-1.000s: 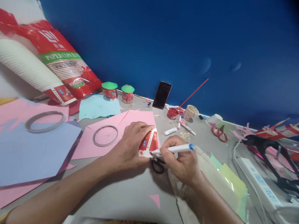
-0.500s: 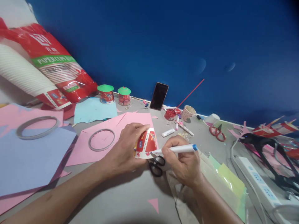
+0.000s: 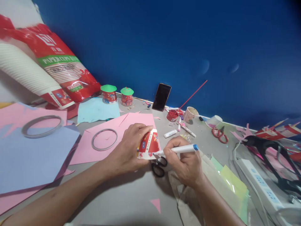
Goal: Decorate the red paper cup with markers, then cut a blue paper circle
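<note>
My left hand [image 3: 131, 147] is wrapped round a red and white paper cup [image 3: 150, 145], held upside down with its wide rim at the bottom. My right hand [image 3: 184, 160] grips a white marker pen [image 3: 180, 149] with a blue end. The pen's tip meets the white band near the cup's rim, where small pink-red and blue marks show. Black-handled scissors [image 3: 158, 171] lie on the table just under the cup, their blades hidden. Left of my hand, a grey ring [image 3: 93, 146] rests on pink paper [image 3: 81, 153].
Two red cups with green paper tops [image 3: 108, 89] stand at the back, near a leaning phone [image 3: 161, 97]. Red-handled scissors [image 3: 219, 135], loose markers [image 3: 170, 133] and a power strip [image 3: 260, 180] lie to the right. Blue-violet paper [image 3: 35, 163] and bagged paper cups [image 3: 60, 62] occupy the left.
The whole view has shifted slightly, so things appear a little further right. The pen's tip stays at the cup's lower band, and both hands keep their holds.
</note>
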Tool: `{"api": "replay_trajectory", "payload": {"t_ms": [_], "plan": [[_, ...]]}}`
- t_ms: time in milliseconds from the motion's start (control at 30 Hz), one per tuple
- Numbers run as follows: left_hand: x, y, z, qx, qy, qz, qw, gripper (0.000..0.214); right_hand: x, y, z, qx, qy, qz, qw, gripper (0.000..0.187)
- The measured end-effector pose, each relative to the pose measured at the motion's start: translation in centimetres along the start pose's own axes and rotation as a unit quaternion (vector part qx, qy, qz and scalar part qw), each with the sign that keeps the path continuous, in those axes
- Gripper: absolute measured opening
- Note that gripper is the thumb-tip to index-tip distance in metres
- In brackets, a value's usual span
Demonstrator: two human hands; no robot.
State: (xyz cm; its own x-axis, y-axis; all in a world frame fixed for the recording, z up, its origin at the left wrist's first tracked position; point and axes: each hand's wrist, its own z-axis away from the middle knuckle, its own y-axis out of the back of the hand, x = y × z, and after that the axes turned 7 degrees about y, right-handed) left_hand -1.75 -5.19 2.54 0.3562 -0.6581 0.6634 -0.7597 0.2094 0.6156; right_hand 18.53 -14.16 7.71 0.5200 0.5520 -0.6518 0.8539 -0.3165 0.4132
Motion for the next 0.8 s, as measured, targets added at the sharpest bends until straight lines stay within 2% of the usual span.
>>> {"api": "replay_trajectory", "payload": {"t_ms": [267, 433, 533, 800], "plan": [[0.3, 0.4, -0.1, -0.019, 0.015, 0.002, 1.000, 0.080, -0.1, 0.1, 0.2, 0.008, -0.020, 0.006, 1.000, 0.016], [0.0, 0.0, 0.0, 0.005, -0.001, 0.000, 1.000, 0.083, -0.1, 0.1, 0.0, -0.004, -0.008, -0.002, 1.000, 0.017], [0.0, 0.0, 0.0, 0.000, 0.000, 0.000, 1.000, 0.082, 0.0, 0.1, 0.2, -0.007, -0.012, 0.003, 1.000, 0.017], [-0.6, -0.4, 0.1, 0.021, -0.012, 0.000, 1.000, 0.087, 0.9, 0.2, 1.0, 0.040, -0.022, 0.022, 0.999, 0.014]]}}
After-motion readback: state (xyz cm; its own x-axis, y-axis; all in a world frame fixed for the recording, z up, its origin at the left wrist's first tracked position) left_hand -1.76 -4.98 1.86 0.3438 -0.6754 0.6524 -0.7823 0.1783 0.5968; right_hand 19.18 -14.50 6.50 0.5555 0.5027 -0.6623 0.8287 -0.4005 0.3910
